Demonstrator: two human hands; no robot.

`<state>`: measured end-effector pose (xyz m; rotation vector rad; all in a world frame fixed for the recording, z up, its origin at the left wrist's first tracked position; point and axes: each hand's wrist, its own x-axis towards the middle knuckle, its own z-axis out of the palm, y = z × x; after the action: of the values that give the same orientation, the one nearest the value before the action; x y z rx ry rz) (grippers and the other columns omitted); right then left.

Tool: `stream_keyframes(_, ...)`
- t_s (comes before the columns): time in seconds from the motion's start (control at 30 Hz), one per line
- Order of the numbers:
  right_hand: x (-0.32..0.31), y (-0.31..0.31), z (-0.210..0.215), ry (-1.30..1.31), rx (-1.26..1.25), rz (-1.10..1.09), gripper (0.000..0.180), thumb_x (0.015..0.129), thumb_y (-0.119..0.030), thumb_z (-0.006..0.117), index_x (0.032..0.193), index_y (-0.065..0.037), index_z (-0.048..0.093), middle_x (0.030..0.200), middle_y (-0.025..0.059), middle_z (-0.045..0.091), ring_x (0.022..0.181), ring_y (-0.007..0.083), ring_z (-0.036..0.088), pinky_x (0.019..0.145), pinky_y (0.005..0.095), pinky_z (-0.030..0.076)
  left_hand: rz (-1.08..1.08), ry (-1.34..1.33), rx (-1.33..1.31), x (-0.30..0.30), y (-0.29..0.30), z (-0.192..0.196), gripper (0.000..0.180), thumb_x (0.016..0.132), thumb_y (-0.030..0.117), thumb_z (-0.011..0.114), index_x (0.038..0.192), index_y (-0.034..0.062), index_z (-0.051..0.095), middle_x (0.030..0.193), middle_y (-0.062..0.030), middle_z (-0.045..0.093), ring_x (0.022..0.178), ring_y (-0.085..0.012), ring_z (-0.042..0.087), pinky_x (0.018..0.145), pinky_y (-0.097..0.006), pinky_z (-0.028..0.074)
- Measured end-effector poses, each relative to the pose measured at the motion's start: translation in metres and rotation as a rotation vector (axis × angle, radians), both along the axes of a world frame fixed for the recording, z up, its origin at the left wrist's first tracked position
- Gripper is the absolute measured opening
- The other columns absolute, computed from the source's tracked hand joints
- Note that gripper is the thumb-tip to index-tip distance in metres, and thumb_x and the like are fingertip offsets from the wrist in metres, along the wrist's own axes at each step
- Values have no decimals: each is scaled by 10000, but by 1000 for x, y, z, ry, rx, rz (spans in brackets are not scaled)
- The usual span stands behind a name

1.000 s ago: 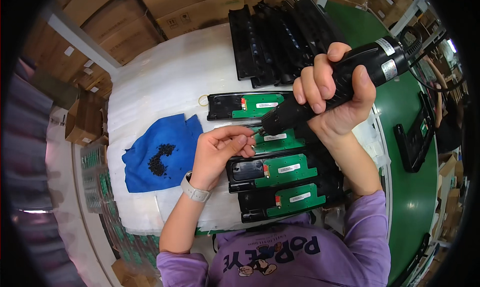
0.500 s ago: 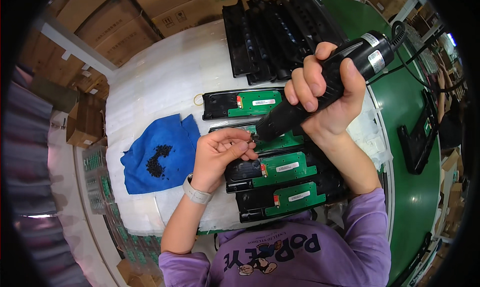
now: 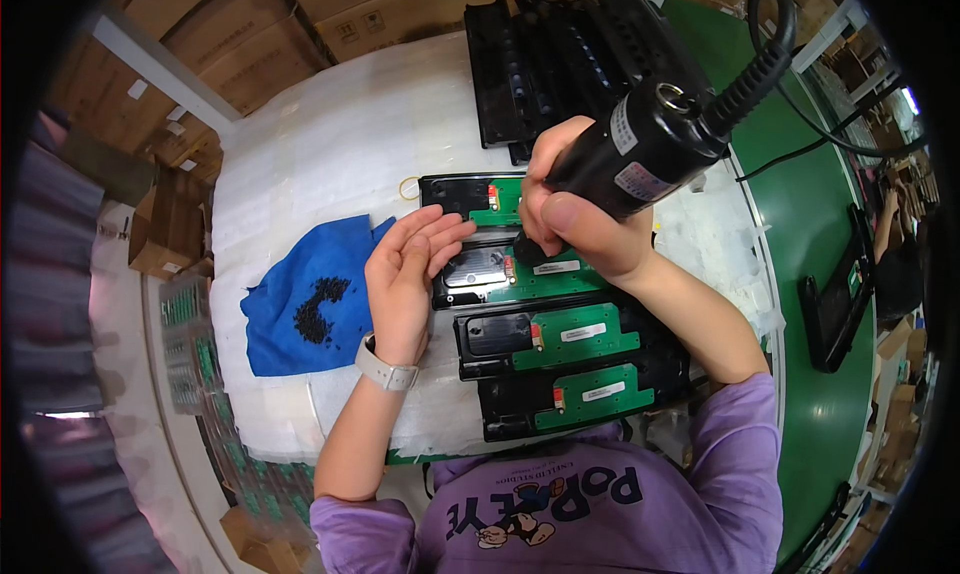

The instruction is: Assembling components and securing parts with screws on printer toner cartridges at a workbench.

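Note:
My right hand (image 3: 595,219) grips a black electric screwdriver (image 3: 640,149) with a corded end. The screwdriver's nose points down at the green circuit board (image 3: 560,268) in the second black plastic housing (image 3: 470,274); whether its bit touches a screw is hidden. To the left of it, my left hand (image 3: 405,274) has its fingers stretched out over that housing's left end, the thumb bent across the palm. Nothing clearly shows between those fingers. Small black screws (image 3: 320,314) lie heaped on a blue cloth (image 3: 270,344) left of this hand.
Other housings with green boards lie in a column, one (image 3: 455,199) beyond and two (image 3: 485,346) nearer me. Black housings (image 3: 500,79) are stacked at the back. A rubber band (image 3: 409,188) lies on the white padded table (image 3: 300,174). The screwdriver's cord (image 3: 770,59) loops up at right.
The screwdriver has swung from slanting toward my left fingertips to pointing down at the second board. My left hand has drawn back leftward, and its pinched fingers have straightened.

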<state>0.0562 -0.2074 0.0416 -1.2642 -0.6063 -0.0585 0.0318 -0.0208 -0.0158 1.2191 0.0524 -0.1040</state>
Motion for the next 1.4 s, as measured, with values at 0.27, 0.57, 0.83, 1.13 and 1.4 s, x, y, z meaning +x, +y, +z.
stream_keyframes(0.27, 2, 13, 6, 11, -20, -10, 206, 750, -66, 595, 895, -13, 458, 613, 47, 498, 451, 102, 468, 422, 221, 386, -28, 62, 108, 1, 2, -6, 202, 964, 167, 387, 997, 10, 511, 660, -53, 561, 518, -108, 547, 478, -197, 392)
stream_keyframes(0.57, 7, 19, 6, -125, -162, -20, 178, 654, -41, 682, 781, -38, 557, 713, 17, 549, 632, 71, 510, 570, 203, 406, -134, 162, 1, 2, 1, -12, 96, 917, 93, 406, 928, 48, 490, 556, 30, 383, 440, -35, 300, 391, -184, 219)
stream_keyframes(0.83, 0, 19, 9, -196, -169, -6, 172, 665, -60, 688, 764, -22, 553, 704, 20, 551, 611, 66, 510, 546, 200, 404, -182, 9, 153, -3, -5, -18, 69, 885, 59, 511, 945, 39, 486, 707, -53, 606, 535, -69, 504, 503, -186, 395)
stream_keyframes(1.13, -3, 17, 9, -99, -208, 39, 192, 664, -43, 693, 795, -40, 552, 717, 7, 542, 620, 54, 521, 545, 194, 406, -182, 6, 161, -3, -2, -14, 70, 857, 67, 587, 862, 0, 567, 726, -74, 637, 520, -77, 536, 515, -188, 433)
stream_keyframes(1.4, -4, 3, 16, 49, 100, 160, 318, 764, -225, 648, 944, -35, 468, 591, 14, 484, 448, 100, 461, 443, 248, 392, -101, -37, 213, -6, -2, -15, 126, 863, 111, 600, 801, 1, 597, 679, -13, 591, 549, -34, 499, 491, -171, 392)
